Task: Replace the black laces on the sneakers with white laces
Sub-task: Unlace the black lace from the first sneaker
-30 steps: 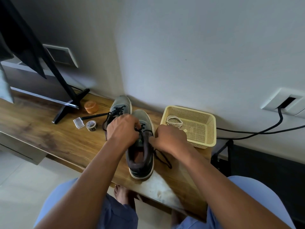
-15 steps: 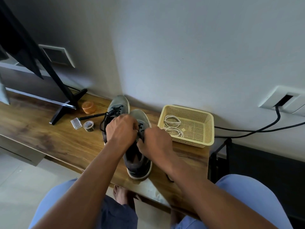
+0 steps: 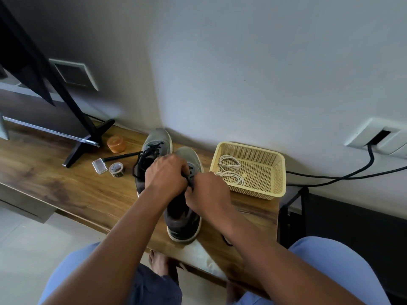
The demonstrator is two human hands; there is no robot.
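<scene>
Black lace (image 3: 189, 180) in both hands

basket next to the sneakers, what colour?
Pale yellow, a perforated plastic basket holding the white laces. The head view shows it best.

Head camera looks forward and down, close over the wooden shelf (image 3: 66, 190).

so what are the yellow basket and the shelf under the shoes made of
The basket looks like moulded plastic, pale yellow and matte: its walls and floor are a regular grid of small holes. The shelf shows brown wood grain with a slight sheen; solid wood or a printed laminate, I cannot tell which.
</scene>
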